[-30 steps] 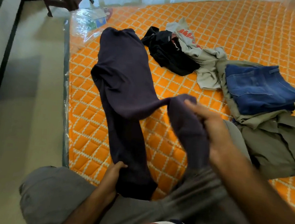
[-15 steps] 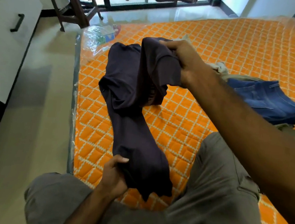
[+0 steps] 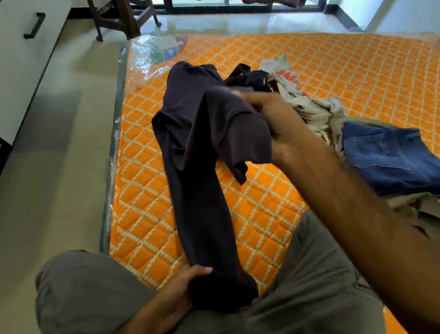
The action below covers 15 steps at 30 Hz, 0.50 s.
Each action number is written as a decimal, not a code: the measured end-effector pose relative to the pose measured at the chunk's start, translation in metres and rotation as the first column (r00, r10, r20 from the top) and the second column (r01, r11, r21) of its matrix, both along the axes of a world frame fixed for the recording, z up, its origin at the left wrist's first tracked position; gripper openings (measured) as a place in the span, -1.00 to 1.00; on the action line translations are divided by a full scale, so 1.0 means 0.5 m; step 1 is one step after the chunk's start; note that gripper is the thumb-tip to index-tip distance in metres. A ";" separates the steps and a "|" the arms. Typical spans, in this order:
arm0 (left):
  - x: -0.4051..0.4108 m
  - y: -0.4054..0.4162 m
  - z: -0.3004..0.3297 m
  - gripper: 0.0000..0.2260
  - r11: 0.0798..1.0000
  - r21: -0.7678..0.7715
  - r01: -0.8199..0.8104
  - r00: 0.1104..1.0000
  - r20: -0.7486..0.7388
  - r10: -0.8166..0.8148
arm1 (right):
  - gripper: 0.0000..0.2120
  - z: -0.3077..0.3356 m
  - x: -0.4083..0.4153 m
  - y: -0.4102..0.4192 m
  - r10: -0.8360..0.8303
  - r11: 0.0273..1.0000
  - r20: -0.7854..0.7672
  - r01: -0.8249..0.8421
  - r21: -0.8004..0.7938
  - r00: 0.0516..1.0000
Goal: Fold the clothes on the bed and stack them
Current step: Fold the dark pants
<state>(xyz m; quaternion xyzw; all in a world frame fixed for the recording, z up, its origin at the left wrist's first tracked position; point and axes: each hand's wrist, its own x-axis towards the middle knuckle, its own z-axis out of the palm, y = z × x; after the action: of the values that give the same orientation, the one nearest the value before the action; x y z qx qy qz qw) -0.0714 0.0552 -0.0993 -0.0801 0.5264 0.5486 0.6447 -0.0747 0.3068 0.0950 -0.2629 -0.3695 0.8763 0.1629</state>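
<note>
Dark garment (image 3: 201, 181) between both hands

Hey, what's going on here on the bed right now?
A person sitting at the edge of the orange quilted mattress is partway through folding a dark purple garment. The left hand grips its near end by the lap, while the right hand holds the other end up above the bed. Folded blue jeans sit on a folded olive garment to the right. A crumpled black garment and a beige one lie unfolded beyond.
</note>
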 end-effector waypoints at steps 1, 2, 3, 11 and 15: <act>0.000 0.005 0.002 -0.58 1.000 -0.016 0.001 0.998 -0.065 -0.002 | -0.79 -0.011 0.010 -0.020 0.017 1.000 0.013 -0.017 -0.023 1.000; 0.003 0.008 0.002 -0.55 1.000 -0.025 -0.009 0.994 -0.108 0.006 | -0.79 -0.024 0.022 -0.038 0.025 0.999 0.036 -0.024 -0.040 0.999; 0.005 0.013 0.005 -0.53 0.999 -0.033 -0.036 0.992 -0.122 0.032 | -0.79 -0.033 0.038 -0.057 0.031 0.998 0.060 -0.028 -0.056 0.998; 0.016 0.093 0.028 -0.59 0.955 0.247 -0.164 0.986 0.065 0.152 | -0.76 -0.083 0.202 -0.144 0.155 0.978 0.220 -0.181 0.102 0.963; -0.025 0.144 0.048 -0.47 0.888 0.367 -0.277 0.960 0.148 0.238 | -0.72 -0.146 0.260 -0.135 0.126 0.922 0.397 -0.255 0.291 0.909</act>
<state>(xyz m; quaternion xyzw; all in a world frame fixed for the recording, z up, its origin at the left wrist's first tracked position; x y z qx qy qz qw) -0.0838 0.1273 -0.0751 -0.0483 0.3606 0.7169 0.5947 0.0552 0.2393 0.0221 -0.3540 -0.5617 0.7464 0.0450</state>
